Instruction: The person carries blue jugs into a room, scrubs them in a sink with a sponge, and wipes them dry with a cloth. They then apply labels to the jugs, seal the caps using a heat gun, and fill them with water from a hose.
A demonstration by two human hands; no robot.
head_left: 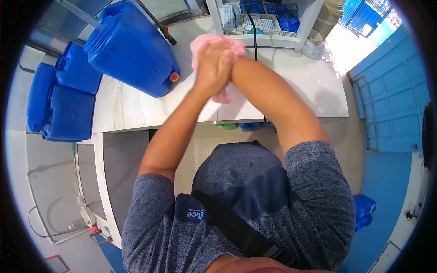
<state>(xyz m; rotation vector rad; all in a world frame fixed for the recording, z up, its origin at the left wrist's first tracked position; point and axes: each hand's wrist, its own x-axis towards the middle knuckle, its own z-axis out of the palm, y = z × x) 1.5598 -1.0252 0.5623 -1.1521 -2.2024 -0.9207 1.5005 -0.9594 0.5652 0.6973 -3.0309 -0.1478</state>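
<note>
A pink cloth [204, 44] is bunched between my two hands above the white counter [291, 84]. My left hand [233, 55] is mostly hidden behind the other hand and the cloth. In front of it, my right hand [213, 68] is pressed against the cloth with its fingers together. Part of the cloth hangs below the hands. The hands are slightly blurred.
A large blue jug [132, 54] with a hose in its mouth stands at the left, near more blue jugs [70, 111]. Behind the hands is a white shelf [277, 42] with baskets of blue packets. A black cable [255, 38] hangs in front. Stacked containers [313, 48] stand at right.
</note>
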